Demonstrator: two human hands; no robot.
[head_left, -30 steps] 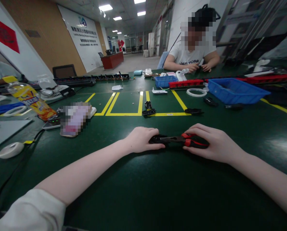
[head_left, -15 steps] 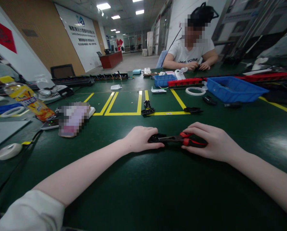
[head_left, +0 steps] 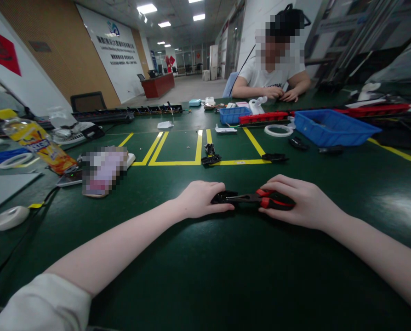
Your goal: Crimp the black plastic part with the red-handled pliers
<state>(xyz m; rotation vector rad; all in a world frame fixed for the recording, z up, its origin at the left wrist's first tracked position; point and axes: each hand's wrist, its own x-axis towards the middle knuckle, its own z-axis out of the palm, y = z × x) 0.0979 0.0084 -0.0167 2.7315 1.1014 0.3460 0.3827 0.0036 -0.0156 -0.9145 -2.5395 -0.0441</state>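
Note:
My left hand [head_left: 201, 199] is closed around a small black plastic part [head_left: 222, 197], most of it hidden by the fingers. Red-and-black handled pliers [head_left: 265, 200] lie in my right hand [head_left: 300, 202], whose fingers wrap the handles. The pliers' jaws point left and reach the black part; whether they grip it cannot be made out. Both hands are low over the green table. Beyond them, more black parts [head_left: 211, 159] lie by the yellow tape, and another black piece [head_left: 275, 157] is farther right.
A phone [head_left: 104, 172], an orange drink bottle [head_left: 42, 143] and a white mouse [head_left: 9, 218] are on the left. A large blue bin [head_left: 333, 128], a smaller blue bin [head_left: 235, 115] and a white ring [head_left: 278, 130] stand at the back right. A co-worker [head_left: 271, 76] sits opposite.
The whole view has shifted very slightly. My hands, the pliers and the black part keep nearly the same pose. The co-worker's head has tilted down.

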